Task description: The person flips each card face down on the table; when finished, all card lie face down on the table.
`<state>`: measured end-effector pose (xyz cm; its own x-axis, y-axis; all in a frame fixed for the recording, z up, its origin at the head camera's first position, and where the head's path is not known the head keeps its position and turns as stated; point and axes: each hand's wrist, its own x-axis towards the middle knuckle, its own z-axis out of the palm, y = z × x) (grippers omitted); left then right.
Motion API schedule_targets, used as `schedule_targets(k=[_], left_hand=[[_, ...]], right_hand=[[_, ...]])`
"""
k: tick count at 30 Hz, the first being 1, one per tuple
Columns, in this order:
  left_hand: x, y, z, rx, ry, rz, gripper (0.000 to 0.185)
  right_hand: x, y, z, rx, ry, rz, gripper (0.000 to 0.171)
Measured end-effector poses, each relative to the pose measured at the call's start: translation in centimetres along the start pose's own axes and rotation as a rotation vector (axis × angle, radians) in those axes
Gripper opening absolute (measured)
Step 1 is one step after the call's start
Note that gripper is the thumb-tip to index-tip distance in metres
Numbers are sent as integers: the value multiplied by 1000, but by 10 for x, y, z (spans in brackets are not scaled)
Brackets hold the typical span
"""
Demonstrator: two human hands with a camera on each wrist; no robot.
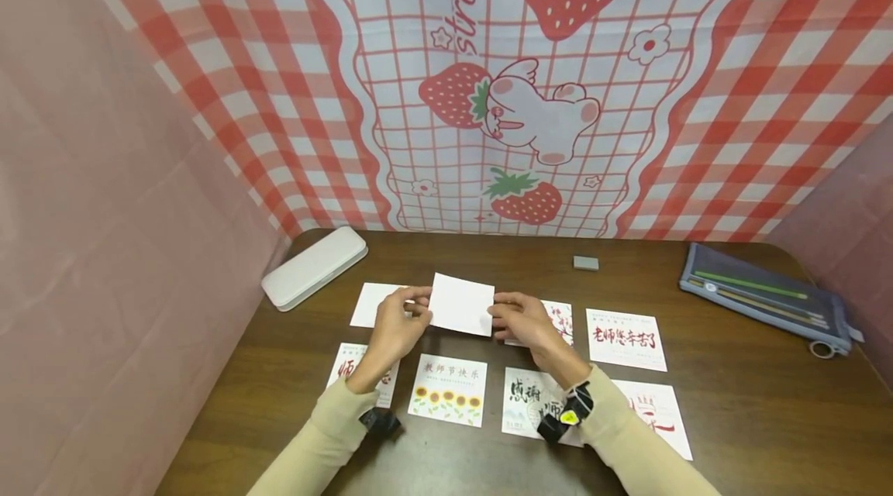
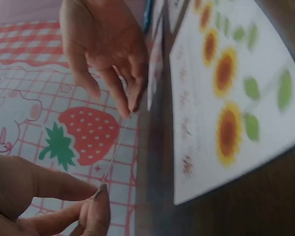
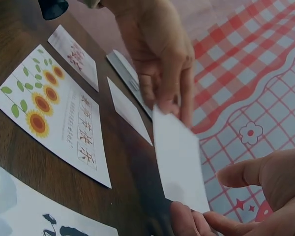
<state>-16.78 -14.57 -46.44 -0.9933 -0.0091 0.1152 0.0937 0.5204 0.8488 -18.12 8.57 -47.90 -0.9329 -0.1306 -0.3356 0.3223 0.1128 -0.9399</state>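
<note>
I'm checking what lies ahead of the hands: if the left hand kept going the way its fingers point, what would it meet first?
Probably the right hand: the left hand points across the blank white card that both hold, though depth is unclear.

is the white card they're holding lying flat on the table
No, both the left hand and the right hand pinch the blank white card by its edges, lifted off the table.
</note>
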Motion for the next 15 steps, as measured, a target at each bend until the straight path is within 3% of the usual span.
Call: schedule_targets(k=[6,15], left_hand=[[2,-10,4,99,-63,-1,37],[0,-13,6,137,-127,-9,38]], right_hand=[[0,0,-5,9,-23,10,46],[0,-1,-7,14,-38,27,47]])
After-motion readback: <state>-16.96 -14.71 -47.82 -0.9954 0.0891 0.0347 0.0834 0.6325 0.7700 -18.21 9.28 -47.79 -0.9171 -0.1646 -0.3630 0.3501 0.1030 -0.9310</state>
